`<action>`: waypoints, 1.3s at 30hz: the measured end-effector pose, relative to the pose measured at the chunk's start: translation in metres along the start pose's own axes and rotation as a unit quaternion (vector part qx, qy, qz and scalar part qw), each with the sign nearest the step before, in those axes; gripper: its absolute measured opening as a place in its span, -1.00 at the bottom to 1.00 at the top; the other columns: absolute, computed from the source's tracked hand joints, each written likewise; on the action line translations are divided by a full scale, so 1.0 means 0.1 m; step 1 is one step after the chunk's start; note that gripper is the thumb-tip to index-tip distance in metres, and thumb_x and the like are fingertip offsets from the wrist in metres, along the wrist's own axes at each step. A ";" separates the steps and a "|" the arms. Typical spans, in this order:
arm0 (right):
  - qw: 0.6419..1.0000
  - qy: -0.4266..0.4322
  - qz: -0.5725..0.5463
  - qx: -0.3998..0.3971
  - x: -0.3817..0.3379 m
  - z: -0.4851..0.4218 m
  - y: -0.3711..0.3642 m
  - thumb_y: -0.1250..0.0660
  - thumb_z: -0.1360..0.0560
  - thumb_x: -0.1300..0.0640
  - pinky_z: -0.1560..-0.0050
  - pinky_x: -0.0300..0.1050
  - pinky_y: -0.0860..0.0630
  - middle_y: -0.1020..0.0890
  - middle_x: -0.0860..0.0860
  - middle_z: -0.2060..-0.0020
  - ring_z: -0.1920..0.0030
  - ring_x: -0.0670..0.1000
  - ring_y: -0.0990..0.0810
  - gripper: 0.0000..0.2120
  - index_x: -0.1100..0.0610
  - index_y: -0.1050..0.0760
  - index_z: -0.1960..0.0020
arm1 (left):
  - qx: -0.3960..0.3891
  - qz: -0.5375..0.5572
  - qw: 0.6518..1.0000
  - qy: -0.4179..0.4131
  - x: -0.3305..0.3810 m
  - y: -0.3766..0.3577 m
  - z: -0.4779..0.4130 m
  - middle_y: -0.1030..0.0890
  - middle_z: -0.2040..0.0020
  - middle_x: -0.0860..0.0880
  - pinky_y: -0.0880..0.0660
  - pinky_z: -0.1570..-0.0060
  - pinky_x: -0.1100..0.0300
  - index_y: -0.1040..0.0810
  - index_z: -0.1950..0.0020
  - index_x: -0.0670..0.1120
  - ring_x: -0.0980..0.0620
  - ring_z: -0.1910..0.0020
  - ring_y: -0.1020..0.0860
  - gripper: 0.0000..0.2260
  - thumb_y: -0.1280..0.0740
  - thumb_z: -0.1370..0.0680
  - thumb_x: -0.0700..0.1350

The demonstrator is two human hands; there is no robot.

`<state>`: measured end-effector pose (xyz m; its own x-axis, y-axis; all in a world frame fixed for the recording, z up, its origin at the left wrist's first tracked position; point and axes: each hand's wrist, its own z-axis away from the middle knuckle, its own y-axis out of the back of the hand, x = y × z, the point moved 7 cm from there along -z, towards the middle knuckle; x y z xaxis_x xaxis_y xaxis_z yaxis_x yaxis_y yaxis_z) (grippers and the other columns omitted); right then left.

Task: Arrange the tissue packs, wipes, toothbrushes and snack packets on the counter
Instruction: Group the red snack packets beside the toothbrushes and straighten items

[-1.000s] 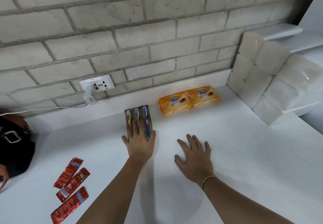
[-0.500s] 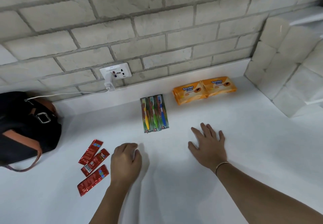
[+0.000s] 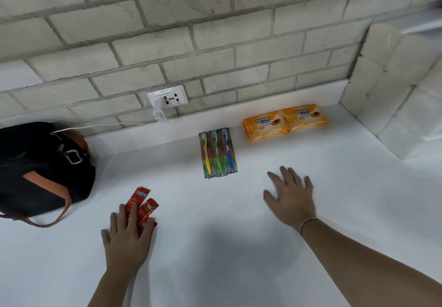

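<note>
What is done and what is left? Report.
Done, by the look: tissue packs stacked at the right, two orange wipes packs and three toothbrushes lined along the wall. In hand: left hand rests flat on the red snack packets. The right hand lies open on the counter. Left: lining those packets up.

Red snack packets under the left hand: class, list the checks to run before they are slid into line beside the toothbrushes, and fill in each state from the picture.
1. The left hand lies flat on the red snack packets: ok.
2. Every packet gathered: cannot tell, the hand hides part of the pile.
3. Packets squared up: not ok, they lie slanted.
4. Bare counter left of the toothbrush packs: ok.
5. The right hand rests off that path: ok.
6. The black bag and charger cable lie apart from the packets: ok.
</note>
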<state>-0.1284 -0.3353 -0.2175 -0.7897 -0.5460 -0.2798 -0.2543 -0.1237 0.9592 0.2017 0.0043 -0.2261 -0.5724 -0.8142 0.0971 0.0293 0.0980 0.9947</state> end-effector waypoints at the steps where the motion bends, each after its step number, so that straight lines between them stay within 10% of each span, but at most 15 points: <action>1: 1.000 0.000 0.000 0.000 0.00 0.00 0.00 -0.08 -0.56 -0.29 -0.57 0.32 0.05 -0.20 0.00 -0.62 -0.63 0.05 -0.05 -0.41 -0.19 -0.24 -0.56 | -0.012 -0.028 0.999 -0.012 0.00 -0.03 -0.07 -0.19 -0.64 -0.18 -0.25 -0.30 -0.32 -0.23 -0.64 0.02 -0.28 -0.55 -0.20 -0.25 0.05 -0.55 0.38; 11: 1.000 -0.002 0.004 -0.002 0.01 -0.01 0.00 -0.09 -0.55 -0.29 -0.57 0.32 0.04 -0.20 -0.01 -0.62 -0.63 0.04 -0.06 -0.42 -0.20 -0.26 -0.55 | -0.043 0.032 0.996 -0.071 1.05 0.02 0.18 -0.25 -0.64 -0.11 -0.15 -0.47 -0.27 -0.24 -0.65 0.01 -0.21 -0.58 -0.19 -0.26 0.04 -0.56 0.35; 19: 0.999 0.023 0.000 0.036 -0.02 0.03 0.04 -0.24 -0.52 -0.21 -0.49 0.37 -0.13 -0.33 0.10 -0.54 -0.58 0.17 -0.17 -0.48 -0.07 -0.44 -0.43 | -0.128 0.032 0.975 -0.181 2.08 -0.07 0.71 0.24 -0.69 0.03 0.27 -0.59 -0.23 0.22 -0.68 0.13 -0.09 -0.66 0.28 -0.30 0.18 -0.60 0.36; 24: 0.985 0.096 -0.004 0.140 -0.13 0.20 0.17 -0.36 -0.44 -0.07 -0.32 0.25 -0.34 -0.57 0.10 -0.29 -0.34 0.20 -0.46 -0.62 0.05 -0.62 -0.20 | -0.178 0.031 0.956 -0.231 2.02 0.06 0.57 -0.01 -0.70 0.03 -0.04 -0.59 -0.20 -0.06 -0.67 0.16 -0.14 -0.67 0.00 -0.19 0.14 -0.49 0.50; 30: 0.978 0.157 -0.024 0.134 -0.29 0.31 0.12 -0.29 -0.47 -0.04 -0.08 0.09 -0.44 -0.61 0.00 -0.03 -0.04 0.15 -0.58 -0.72 0.05 -0.63 -0.09 | -0.181 0.126 0.948 -0.231 1.74 0.44 0.57 -0.50 -0.24 0.18 -0.43 -0.19 0.23 -0.47 -0.36 0.12 0.14 -0.21 -0.47 -0.35 -0.42 -0.35 0.36; 39: 0.989 0.148 -0.020 0.015 -1.00 0.40 -0.13 -0.20 -0.53 -0.24 -0.30 0.23 -0.35 -0.51 -0.08 -0.16 -0.19 0.03 -0.46 -0.44 -0.14 -0.33 -0.50 | -0.180 0.145 0.951 -0.204 1.70 0.28 0.77 -0.61 -0.23 0.12 -0.48 -0.19 0.18 -0.47 -0.38 0.11 0.08 -0.17 -0.54 -0.57 -0.45 -0.53 0.09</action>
<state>-0.0683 -0.2461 -0.2038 -0.5823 -0.7596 -0.2897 -0.3020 -0.1287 0.9446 0.0424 -0.0869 -0.1838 -0.7650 -0.4862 0.4224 0.4722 0.0226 0.8812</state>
